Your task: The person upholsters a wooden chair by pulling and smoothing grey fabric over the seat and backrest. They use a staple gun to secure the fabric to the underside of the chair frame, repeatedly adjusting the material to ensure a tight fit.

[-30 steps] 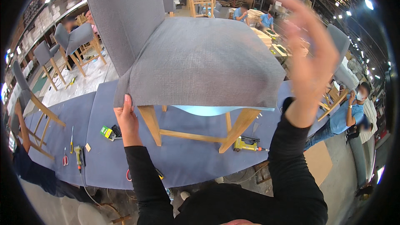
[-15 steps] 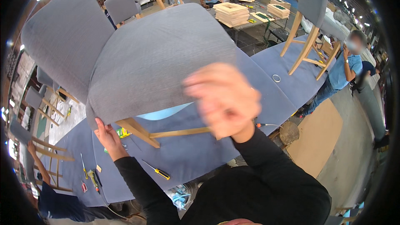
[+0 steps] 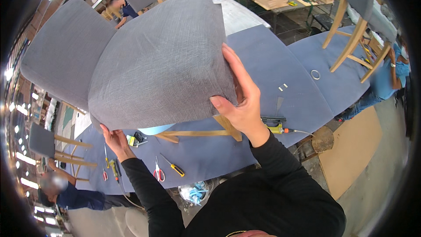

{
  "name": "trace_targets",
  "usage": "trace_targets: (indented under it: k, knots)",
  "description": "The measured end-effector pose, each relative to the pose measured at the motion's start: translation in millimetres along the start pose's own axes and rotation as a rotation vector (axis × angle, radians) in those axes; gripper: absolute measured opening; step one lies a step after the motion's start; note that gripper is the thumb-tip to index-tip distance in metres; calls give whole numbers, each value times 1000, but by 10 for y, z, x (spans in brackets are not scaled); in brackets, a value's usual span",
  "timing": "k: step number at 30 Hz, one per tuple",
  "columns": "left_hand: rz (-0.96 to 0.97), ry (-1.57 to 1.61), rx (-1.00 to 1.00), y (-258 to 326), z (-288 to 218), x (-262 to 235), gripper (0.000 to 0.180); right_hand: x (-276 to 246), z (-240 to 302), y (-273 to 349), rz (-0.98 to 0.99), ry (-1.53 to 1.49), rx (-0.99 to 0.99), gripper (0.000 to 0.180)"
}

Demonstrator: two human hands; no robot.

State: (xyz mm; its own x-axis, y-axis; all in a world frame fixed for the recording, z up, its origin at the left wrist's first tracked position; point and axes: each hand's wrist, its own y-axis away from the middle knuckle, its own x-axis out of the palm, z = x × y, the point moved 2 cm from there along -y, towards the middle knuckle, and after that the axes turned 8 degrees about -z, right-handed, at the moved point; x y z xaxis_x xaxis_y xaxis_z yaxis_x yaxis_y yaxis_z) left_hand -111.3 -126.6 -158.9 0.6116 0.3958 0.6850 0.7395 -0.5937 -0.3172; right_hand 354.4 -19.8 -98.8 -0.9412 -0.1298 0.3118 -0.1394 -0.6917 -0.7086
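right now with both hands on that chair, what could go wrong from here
If the grey chair slides toward the person, it might knock the scissors or the screwdriver off the near edge of the blue-covered table.

The yellow tool lies just past the right hand, so a shifting chair leg could bump it or snag its hose.

left hand (image 3: 117,142): fingers upward | right hand (image 3: 249,109): higher, thumb spread
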Motion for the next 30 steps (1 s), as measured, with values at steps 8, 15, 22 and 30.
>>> trace_targets:
  k: [8,15,22,30]
  knots:
    - [-72,-41,-29,107,-124,95,24,2,-50,-13,14,-65,-64,83]
    - [-83,18,-22,81,54,226,23,-28,-51,-31,-23,-10,-87,72]
    - [-322,-158,132,171,-20,371,34,-166,-308,-397,45,-29,-104,73]
    - [-481,-570,470,140,135,410,61,-266,-541,-1268,52,29,137,60]
